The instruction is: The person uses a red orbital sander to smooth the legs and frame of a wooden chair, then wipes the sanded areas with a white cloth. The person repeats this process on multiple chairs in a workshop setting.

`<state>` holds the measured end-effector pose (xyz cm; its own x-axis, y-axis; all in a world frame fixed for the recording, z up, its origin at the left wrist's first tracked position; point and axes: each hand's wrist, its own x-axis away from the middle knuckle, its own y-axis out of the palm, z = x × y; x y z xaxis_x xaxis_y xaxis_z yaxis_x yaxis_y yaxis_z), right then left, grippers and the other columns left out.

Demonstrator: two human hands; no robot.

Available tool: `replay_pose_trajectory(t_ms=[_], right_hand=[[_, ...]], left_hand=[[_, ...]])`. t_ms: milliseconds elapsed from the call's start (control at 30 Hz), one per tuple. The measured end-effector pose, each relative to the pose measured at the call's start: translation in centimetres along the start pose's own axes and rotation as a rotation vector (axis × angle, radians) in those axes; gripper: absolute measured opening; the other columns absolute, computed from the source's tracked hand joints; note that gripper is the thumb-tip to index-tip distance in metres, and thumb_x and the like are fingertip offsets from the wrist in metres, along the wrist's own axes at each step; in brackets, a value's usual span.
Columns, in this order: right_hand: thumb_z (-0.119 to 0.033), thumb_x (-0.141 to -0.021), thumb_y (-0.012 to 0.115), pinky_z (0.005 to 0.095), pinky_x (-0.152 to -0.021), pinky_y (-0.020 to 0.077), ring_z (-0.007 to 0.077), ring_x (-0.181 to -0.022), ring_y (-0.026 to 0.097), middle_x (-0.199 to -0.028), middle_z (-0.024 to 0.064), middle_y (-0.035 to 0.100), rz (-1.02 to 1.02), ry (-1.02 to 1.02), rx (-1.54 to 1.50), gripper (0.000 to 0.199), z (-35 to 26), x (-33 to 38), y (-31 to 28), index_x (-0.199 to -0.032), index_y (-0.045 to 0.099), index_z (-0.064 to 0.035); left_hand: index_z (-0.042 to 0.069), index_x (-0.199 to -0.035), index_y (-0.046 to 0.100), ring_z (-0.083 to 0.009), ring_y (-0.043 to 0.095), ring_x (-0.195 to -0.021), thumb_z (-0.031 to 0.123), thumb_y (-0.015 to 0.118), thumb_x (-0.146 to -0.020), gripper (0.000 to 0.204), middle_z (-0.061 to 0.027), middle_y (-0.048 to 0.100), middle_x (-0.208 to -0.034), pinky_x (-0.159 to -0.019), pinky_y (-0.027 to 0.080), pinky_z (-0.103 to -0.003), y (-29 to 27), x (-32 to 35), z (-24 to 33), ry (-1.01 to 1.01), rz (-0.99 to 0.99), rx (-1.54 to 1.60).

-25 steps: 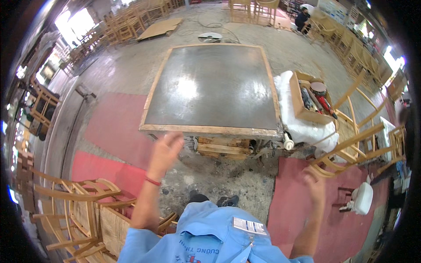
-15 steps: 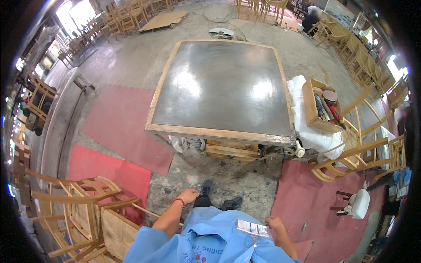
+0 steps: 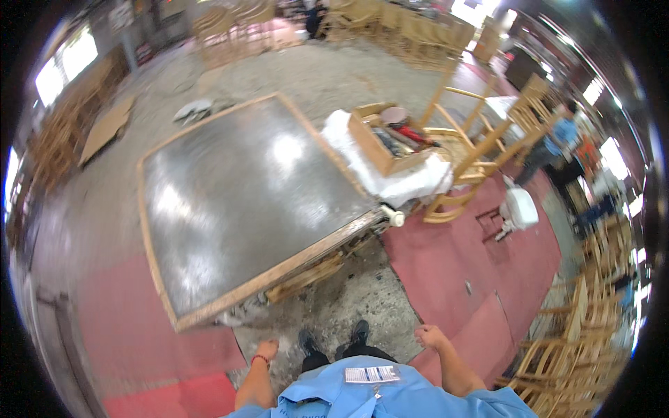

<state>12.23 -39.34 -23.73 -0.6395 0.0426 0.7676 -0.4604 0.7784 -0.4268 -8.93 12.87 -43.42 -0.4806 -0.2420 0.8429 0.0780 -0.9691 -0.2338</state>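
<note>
Both hands hang at my sides, in front of my blue shirt. My left hand, with a red bracelet at the wrist, is loosely curled and shows nothing in it. It is nearest the front edge of a dark-topped table framed in light wood, but does not touch it. My right hand is curled too, over the border of a red floor mat, with nothing seen in it. Right of the table, a wooden box of tools rests on white cloth beside a wooden chair.
A low stool with a white seat stands on the mat at the right. Several wooden chair frames are piled at the lower right. Beyond the stool is a person in blue. A flat board lies far left.
My view has swung to the right. The table now sits further left and tilted, and the chairs and a person at the right have come into view. Both hands remain without anything visible in them.
</note>
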Motion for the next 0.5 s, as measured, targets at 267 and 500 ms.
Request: replay_pose_trajectory(t_ms=[267,500], right_hand=[[-0.020,-0.091,0.060,0.0375,-0.061,0.0536,0.0260,-0.075,0.068,-0.090,0.0133,0.070,0.072,0.330,-0.025,0.028,10.9,3.5,0.7,-0.107,0.069,-0.0006],[-0.018,-0.093,0.059,0.0352,-0.064,0.0544,0.0258,-0.075,0.067,-0.092,0.0138,0.070,-0.001,0.348,-0.437,0.027,17.6,-2.3,0.5,-0.107,0.068,0.0025]], left_hand=[[0.007,-0.119,0.066,-0.0181,0.062,-0.076,0.024,0.056,-0.091,0.034,-0.0050,0.067,-0.098,-0.061,0.049,-0.034,2.2,-1.7,13.3,0.026,-0.228,-0.139],[0.008,-0.121,0.064,-0.0145,0.059,-0.075,0.028,0.059,-0.093,0.035,-0.0018,0.065,-0.091,-0.062,0.049,-0.033,11.3,-1.6,29.0,0.174,-0.285,-0.413]])
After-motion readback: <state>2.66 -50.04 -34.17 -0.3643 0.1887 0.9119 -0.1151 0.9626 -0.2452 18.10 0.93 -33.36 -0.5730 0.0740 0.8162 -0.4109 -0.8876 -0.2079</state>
